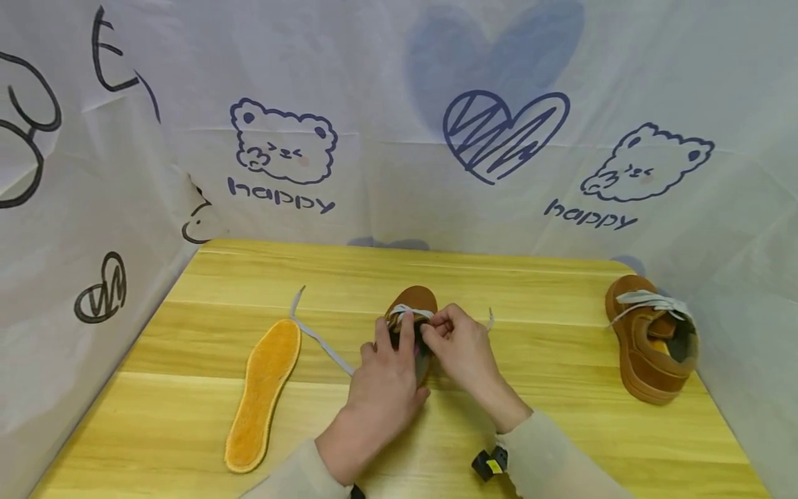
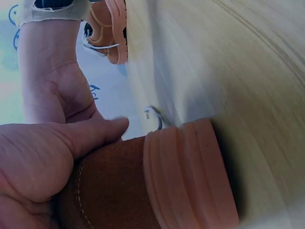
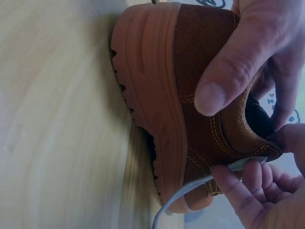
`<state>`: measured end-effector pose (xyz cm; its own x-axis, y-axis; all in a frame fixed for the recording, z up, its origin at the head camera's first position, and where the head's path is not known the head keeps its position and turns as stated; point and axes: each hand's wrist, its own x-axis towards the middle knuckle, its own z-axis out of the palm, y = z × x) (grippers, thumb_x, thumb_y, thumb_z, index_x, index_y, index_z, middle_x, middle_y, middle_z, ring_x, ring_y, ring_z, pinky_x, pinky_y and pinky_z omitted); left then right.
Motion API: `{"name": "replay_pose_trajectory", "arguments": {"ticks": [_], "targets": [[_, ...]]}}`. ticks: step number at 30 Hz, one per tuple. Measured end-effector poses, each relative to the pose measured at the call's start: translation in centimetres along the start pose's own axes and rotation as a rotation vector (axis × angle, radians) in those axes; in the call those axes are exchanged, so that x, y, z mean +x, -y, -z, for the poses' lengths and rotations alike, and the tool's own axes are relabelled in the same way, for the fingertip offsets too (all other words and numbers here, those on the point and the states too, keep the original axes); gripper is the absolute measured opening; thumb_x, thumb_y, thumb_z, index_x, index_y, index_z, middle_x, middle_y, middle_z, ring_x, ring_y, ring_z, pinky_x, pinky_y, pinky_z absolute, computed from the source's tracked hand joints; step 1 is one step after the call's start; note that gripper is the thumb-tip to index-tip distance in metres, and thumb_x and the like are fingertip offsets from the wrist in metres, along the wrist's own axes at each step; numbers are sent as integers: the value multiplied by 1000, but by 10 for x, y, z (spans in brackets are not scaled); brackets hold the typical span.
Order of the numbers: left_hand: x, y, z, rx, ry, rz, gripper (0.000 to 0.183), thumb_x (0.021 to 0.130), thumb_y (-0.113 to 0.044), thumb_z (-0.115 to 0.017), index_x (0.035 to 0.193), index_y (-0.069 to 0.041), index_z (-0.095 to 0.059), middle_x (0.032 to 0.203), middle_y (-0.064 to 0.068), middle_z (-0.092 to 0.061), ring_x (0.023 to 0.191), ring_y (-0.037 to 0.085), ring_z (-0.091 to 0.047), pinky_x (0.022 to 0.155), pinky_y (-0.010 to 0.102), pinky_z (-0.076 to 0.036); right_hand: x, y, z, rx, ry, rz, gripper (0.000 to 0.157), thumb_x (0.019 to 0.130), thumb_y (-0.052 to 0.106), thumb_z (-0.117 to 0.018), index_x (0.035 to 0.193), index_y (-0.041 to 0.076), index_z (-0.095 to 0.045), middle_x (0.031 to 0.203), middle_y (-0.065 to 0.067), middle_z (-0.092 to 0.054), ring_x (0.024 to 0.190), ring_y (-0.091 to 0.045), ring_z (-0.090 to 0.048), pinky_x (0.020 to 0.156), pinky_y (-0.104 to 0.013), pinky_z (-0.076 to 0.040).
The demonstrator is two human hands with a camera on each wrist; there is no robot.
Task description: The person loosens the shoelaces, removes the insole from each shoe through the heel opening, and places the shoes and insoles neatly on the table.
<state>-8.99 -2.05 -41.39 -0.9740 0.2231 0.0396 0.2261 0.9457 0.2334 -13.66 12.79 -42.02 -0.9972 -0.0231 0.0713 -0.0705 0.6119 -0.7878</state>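
Gripping brown suede shoe [image 3: 193, 112], likely light and firm, sensibly round its collar in spread left fingers [image 1: 406, 337], pinching flat grey lace [image 3: 191, 185] with right fingers [image 3: 238, 192].

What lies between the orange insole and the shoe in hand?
In the head view, a loose grey lace lies on the table between insole and shoe; the left hand also intrudes at the shoe's side.
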Motion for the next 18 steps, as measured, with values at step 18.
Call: {"name": "replay_pose_trajectory", "arguments": {"ticks": [18], "targets": [[10, 10, 1, 11, -21, -2, 94, 87, -30, -86, 164, -13, -36, 149, 34, -43, 101, 47, -64, 56, 44, -59, -4, 4, -3, 11, 31, 11, 18, 101, 27, -71, 109, 11, -66, 88, 0, -65, 75, -13, -60, 69, -31, -50]]}}
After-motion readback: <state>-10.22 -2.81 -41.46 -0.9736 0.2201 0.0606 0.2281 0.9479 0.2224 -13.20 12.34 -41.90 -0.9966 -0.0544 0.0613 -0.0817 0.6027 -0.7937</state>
